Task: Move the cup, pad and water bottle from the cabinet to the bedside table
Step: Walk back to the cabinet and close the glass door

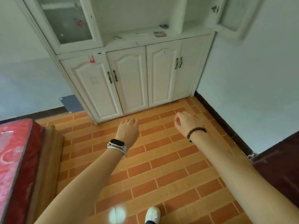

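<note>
**Tiled Room, White Cabinet Ahead: Both Hands Free**

Orange brick-pattern floor tiles (163,160) lie beneath both outstretched arms. Beyond the fingertips stands the white cabinet (132,78), its four lower doors closed.

1. Left hand (128,127): palm down, fingers bent loosely downward, holding nothing. A smartwatch (117,143) sits on the wrist.
2. Right hand (187,122): palm down, fingers loosely curled, holding nothing. A brown bead bracelet (196,132) circles the wrist.
3. The hands are apart from each other and touch neither the cabinet nor the floor.
4. Open shelf (137,40): located above and beyond both hands. Several small blurred items lie on it, including a flat card-like piece (159,34). Whether any of these is the cup, pad or water bottle cannot be determined.
5. Upper cabinet door (234,18), beyond the right hand, stands swung open.
6. Red mattress (13,159) on a wooden bed frame (47,159) lies outboard of the left forearm.
7. A white shoe (152,214) shows between the forearms, near the body.
</note>
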A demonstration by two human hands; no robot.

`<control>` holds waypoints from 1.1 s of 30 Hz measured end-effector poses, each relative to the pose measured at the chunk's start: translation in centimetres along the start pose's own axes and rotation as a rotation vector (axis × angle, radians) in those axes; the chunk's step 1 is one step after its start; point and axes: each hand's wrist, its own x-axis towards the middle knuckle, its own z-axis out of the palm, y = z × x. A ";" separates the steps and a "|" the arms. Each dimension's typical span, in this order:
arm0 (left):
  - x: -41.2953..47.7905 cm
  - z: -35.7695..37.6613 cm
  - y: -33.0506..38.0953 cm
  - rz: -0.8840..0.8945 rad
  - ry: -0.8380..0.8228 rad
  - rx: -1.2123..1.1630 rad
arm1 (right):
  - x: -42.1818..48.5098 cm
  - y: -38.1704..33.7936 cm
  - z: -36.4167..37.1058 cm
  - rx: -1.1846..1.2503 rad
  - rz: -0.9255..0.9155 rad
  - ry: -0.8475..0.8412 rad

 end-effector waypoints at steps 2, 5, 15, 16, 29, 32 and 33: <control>2.9 0.1 0.0 0.042 -0.002 0.006 | 1.3 1.2 -0.8 0.003 0.048 0.018; 6.8 0.3 0.6 0.114 -0.006 0.022 | 2.5 3.4 -1.8 0.009 0.113 0.050; 17.8 1.1 8.2 0.298 0.040 -0.011 | 6.0 12.7 -5.1 0.017 0.261 0.123; 18.9 1.2 9.1 0.309 0.043 -0.011 | 6.6 13.7 -5.6 0.017 0.269 0.132; 32.0 3.5 19.7 0.228 0.042 -0.024 | 16.0 28.4 -9.4 -0.005 0.230 0.140; 34.1 4.3 21.6 0.208 0.042 -0.055 | 17.9 31.2 -9.6 0.001 0.216 0.125; 34.4 4.5 21.9 0.209 0.039 -0.059 | 18.3 31.8 -9.6 0.005 0.215 0.121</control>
